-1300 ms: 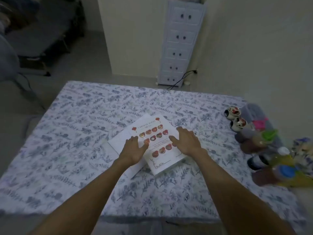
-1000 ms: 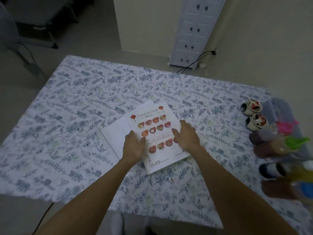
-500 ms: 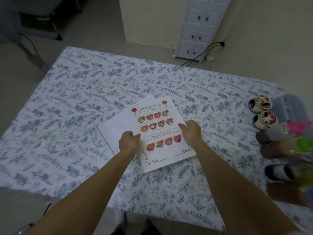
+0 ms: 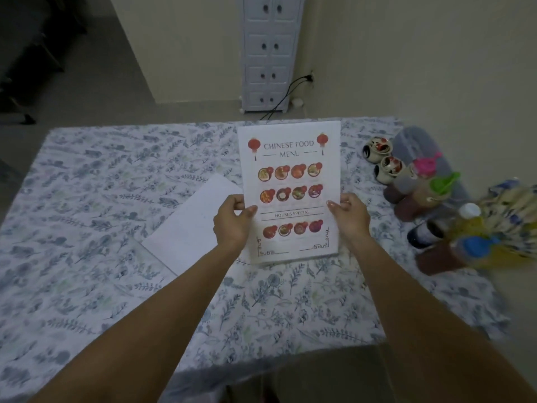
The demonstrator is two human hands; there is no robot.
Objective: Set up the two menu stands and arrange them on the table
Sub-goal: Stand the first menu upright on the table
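A Chinese food menu stand [image 4: 290, 158], white with red dish pictures, is held up off the table and faces me. My left hand [image 4: 232, 225] grips its left edge and my right hand [image 4: 350, 218] grips its right edge, thumbs on the front. A second menu [image 4: 189, 225] lies flat on the floral tablecloth [image 4: 87, 228], blank white side up, just left of my left hand and partly hidden by it.
At the table's right side stand two small painted jars [image 4: 383, 158] and several sauce bottles [image 4: 430, 193] with pink, green, white and blue caps. A patterned cloth bundle [image 4: 511, 210] sits at the far right. A white drawer cabinet [image 4: 268, 53] stands against the wall.
Both hands took the printed menu by its sides and lifted it from flat on the table to upright, facing me. The blank menu stayed on the table.
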